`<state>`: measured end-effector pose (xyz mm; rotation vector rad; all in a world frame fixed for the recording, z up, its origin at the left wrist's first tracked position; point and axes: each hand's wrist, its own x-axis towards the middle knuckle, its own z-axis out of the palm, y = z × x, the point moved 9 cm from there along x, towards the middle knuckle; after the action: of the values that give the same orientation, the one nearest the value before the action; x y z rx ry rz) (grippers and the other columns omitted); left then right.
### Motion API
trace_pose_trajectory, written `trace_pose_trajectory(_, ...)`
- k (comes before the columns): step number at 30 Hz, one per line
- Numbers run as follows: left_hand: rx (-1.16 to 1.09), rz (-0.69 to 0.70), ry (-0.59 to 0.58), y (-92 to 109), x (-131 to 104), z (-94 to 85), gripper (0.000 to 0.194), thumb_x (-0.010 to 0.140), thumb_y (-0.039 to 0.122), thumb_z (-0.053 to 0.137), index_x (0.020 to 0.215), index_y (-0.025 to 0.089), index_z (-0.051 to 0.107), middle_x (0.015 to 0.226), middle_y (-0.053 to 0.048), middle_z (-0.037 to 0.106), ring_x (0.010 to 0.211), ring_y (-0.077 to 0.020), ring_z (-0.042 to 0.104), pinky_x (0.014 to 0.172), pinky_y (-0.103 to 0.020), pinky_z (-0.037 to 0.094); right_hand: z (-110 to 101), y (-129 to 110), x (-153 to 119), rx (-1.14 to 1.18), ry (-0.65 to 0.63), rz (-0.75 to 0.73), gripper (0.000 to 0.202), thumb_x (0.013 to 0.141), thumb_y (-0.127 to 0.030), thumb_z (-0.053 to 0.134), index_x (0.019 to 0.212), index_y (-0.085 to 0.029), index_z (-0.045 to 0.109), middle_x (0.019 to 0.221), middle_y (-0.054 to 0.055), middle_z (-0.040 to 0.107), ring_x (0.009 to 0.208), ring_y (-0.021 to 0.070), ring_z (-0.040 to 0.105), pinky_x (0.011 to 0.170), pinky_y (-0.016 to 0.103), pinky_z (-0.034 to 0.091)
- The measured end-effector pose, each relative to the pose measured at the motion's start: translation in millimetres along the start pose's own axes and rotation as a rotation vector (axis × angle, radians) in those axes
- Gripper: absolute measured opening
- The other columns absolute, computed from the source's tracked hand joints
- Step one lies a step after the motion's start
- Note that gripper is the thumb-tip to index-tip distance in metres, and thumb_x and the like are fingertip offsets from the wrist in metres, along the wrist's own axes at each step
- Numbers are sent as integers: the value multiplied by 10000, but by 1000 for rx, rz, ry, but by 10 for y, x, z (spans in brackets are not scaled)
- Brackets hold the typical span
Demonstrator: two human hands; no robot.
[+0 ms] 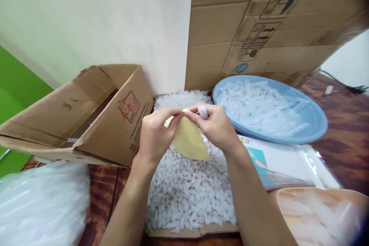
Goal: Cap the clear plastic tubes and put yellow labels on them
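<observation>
Both hands meet over a cardboard tray [184,233] heaped with small translucent white plastic pieces [187,196]. My left hand [158,132] pinches the upper edge of a thin pale-yellow sheet [190,138] between thumb and fingers. Close beside it, my right hand [215,123] pinches the same sheet near its top. A whitish cylindrical tube [203,112] is also tucked in the fingers of the right hand, its end sticking up. The sheet hangs down between the hands, flaring toward its lower edge. What lies inside the pinched top is hidden by the fingers.
An open cardboard box [115,123] stands left, with a clear plastic bag [46,203] below it. At right are a blue basin [317,127] of translucent strips, a flat plastic-wrapped packet [288,161] and a blurred peach-coloured tray [354,196]. A large carton [219,27] rises behind.
</observation>
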<state>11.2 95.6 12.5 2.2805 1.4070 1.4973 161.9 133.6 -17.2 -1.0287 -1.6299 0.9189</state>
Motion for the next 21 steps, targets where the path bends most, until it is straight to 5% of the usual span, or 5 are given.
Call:
trace_pose_trajectory(14,-9,49,-156,-4,20,168,101,997,115,557,947,195,595,912,-31,667,862,-170,630,800,-295,498,12,-61,0,-100,-32,-62,223,939,-352,704,809,-196,796,781,25,714,709,183,602,669,332,425)
trace_pose_trajectory(21,-26,55,-155,-17,19,106,70,1008,156,584,963,207,598,929,-24,682,871,-174,636,819,-313,487,33,-67,2,-79,-47,-53,246,939,-396,707,828,-200,804,804,35,733,718,191,607,657,329,427)
